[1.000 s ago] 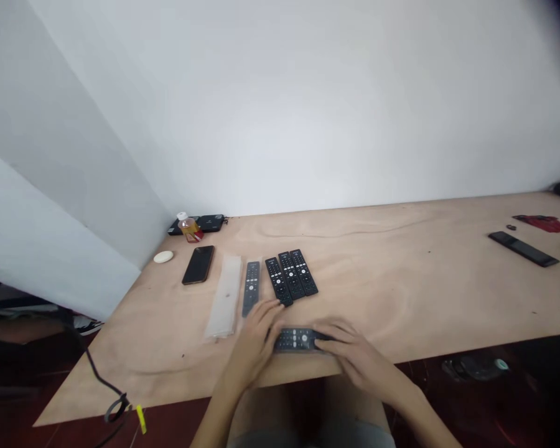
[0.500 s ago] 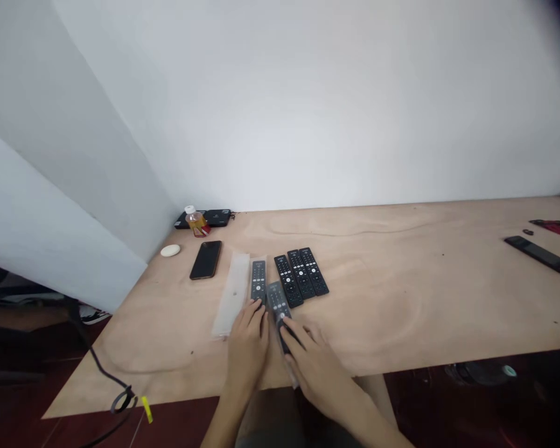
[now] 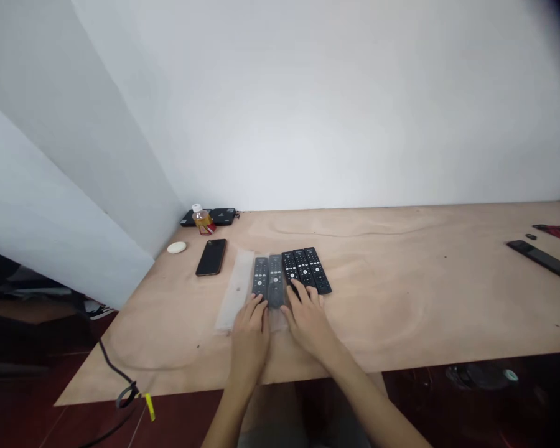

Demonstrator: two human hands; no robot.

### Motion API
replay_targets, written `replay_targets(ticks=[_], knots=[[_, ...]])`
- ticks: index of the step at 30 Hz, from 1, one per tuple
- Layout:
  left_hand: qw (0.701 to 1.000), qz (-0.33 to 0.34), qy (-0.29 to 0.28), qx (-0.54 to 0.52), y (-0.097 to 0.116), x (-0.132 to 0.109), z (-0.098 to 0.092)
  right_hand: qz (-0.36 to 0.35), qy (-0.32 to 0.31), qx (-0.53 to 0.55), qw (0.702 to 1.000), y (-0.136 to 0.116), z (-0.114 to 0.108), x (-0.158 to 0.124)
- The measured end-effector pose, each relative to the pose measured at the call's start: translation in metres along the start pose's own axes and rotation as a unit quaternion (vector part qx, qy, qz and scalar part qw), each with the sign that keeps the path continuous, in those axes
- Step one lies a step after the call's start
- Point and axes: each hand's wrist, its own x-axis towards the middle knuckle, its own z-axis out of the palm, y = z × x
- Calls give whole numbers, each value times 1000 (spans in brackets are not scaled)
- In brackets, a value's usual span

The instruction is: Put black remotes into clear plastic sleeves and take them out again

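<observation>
Left hand (image 3: pixel 249 333) and right hand (image 3: pixel 309 325), fingers (image 3: pixel 310 300) loosely open and gripping nothing, flank the light, slippery sleeved remote (image 3: pixel 275 280), best pinched along its stiff long edges.

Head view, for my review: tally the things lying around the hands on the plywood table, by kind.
Remote controls in clear plastic sleeves: 2
Bare black remote controls: 3
Empty clear plastic sleeve: 1
Smartphone: 1
Total: 7

Remotes (image 3: pixel 303 270) lie in a row right of a phone (image 3: pixel 211 257).
</observation>
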Motion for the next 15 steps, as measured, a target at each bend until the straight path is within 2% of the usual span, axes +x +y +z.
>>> replay_targets(ticks=[3, 6, 10, 12, 15], knots=[[1000, 10, 2, 5, 5, 3, -4, -19, -18, 11, 1000, 4, -5, -32], [1000, 22, 15, 4, 12, 7, -11, -25, -21, 73, 997, 16, -19, -71], [997, 64, 28, -26, 22, 9, -20, -19, -26, 184, 982, 53, -50, -107], [991, 120, -14, -57, 26, 8, -24, -14, -11, 229, 973, 74, -62, -112], [967, 211, -109, -92, 29, 6, -27, -20, -18, 259, 965, 96, -70, -107]])
